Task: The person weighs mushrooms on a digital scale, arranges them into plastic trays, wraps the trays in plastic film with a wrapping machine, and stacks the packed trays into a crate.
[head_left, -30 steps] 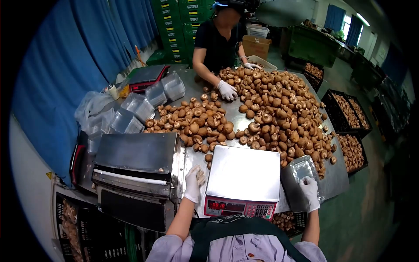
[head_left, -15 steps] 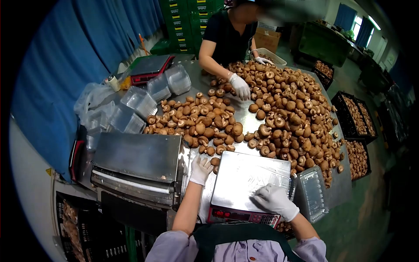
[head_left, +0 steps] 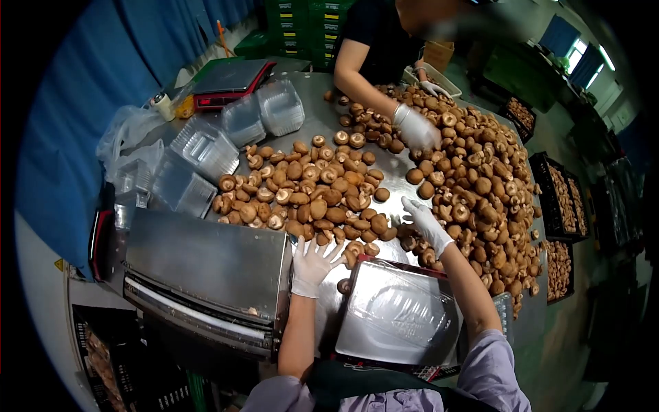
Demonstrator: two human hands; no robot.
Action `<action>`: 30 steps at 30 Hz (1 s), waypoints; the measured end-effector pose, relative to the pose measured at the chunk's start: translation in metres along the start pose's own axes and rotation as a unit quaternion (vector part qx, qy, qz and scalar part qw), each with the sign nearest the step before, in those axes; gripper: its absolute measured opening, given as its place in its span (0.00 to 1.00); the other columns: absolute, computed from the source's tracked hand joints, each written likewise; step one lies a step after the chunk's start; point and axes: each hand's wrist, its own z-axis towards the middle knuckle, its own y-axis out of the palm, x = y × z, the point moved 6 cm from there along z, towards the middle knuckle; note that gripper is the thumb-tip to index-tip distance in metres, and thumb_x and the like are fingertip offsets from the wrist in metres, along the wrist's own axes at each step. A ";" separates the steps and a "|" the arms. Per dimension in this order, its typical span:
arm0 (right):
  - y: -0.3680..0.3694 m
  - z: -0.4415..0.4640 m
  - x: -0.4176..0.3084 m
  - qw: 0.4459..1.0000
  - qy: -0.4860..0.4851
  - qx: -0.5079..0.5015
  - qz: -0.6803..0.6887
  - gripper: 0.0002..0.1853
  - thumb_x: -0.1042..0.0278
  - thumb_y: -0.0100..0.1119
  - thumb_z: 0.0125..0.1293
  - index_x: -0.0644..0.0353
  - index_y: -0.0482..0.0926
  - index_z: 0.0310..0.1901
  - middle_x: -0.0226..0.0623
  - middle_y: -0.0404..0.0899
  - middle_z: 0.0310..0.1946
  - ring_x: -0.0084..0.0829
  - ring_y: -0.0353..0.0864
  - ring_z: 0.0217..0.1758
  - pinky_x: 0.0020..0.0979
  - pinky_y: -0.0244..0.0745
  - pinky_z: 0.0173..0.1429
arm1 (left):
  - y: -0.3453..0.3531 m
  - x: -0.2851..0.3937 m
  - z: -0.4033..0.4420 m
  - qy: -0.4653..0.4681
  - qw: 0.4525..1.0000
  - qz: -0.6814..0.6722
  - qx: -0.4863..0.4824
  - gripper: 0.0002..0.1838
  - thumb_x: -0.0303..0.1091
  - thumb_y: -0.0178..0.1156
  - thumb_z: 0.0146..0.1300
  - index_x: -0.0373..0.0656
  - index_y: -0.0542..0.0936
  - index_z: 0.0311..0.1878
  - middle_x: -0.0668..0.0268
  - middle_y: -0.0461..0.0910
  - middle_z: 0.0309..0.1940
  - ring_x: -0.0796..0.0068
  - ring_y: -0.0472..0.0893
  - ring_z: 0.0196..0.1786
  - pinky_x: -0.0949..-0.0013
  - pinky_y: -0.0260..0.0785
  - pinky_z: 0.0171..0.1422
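Observation:
My left hand (head_left: pixel 313 266), in a white glove, has its fingers spread at the near edge of the smaller pile of shiitake mushrooms (head_left: pixel 319 207), beside a few loose ones. My right hand (head_left: pixel 427 224), gloved too, is empty with fingers apart. It reaches past the scale into the gap between that pile and the larger mushroom heap (head_left: pixel 484 185). Between my forearms stands the scale (head_left: pixel 350 336), with a clear plastic tray (head_left: pixel 403 302) on its metal plate. Across the table, a co-worker's gloved hand (head_left: pixel 416 128) touches the larger heap.
Stacked clear containers (head_left: pixel 206 147) lie at the left, near a second scale (head_left: pixel 230 79). A metal wrapping machine (head_left: pixel 206 250) stands left of my left hand. Crates of mushrooms (head_left: pixel 555 192) sit on the floor at right.
My right hand has left the scale plate and moved forward to the gap between the piles. My left hand's fingers have spread. The co-worker's hand has shifted right onto the larger heap.

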 end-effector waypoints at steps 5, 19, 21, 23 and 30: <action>0.033 0.033 -0.017 0.998 0.024 -0.047 0.029 0.43 0.35 0.51 0.64 0.63 0.59 0.69 0.43 0.67 0.63 0.30 0.72 0.54 0.33 0.67 0.59 | 0.019 -0.004 0.022 0.015 1.000 0.000 0.016 0.46 0.68 0.48 0.61 0.52 0.48 0.74 0.56 0.49 0.73 0.36 0.50 0.72 0.29 0.46 0.69; 0.097 0.074 -0.031 0.977 -0.072 -0.198 -0.012 0.40 0.37 0.51 0.66 0.60 0.60 0.69 0.41 0.61 0.68 0.33 0.56 0.73 0.30 0.48 0.74 | 0.048 -0.009 0.062 -0.019 1.000 0.006 -0.001 0.50 0.73 0.48 0.57 0.50 0.52 0.73 0.56 0.52 0.73 0.45 0.50 0.74 0.23 0.41 0.66; 0.108 0.080 -0.029 0.970 -0.106 -0.217 -0.039 0.40 0.37 0.53 0.64 0.58 0.60 0.69 0.42 0.62 0.68 0.34 0.59 0.72 0.30 0.52 0.73 | 0.050 -0.010 0.056 -0.002 1.000 0.020 0.008 0.48 0.74 0.48 0.57 0.50 0.55 0.73 0.57 0.54 0.72 0.46 0.52 0.74 0.24 0.42 0.66; 0.121 0.068 -0.033 0.968 -0.099 -0.204 -0.106 0.43 0.35 0.58 0.59 0.53 0.60 0.70 0.45 0.65 0.66 0.37 0.64 0.69 0.32 0.58 0.71 | 0.049 -0.009 0.053 0.014 0.999 0.029 0.006 0.46 0.73 0.47 0.58 0.50 0.59 0.71 0.58 0.59 0.70 0.51 0.55 0.73 0.26 0.43 0.67; 0.119 0.033 -0.054 0.906 -0.122 -0.141 -0.380 0.44 0.27 0.55 0.51 0.46 0.68 0.65 0.46 0.75 0.57 0.42 0.74 0.60 0.36 0.67 0.63 | 0.033 -0.009 0.053 0.032 0.996 0.031 0.080 0.42 0.70 0.49 0.58 0.49 0.64 0.68 0.56 0.62 0.68 0.52 0.62 0.70 0.31 0.51 0.67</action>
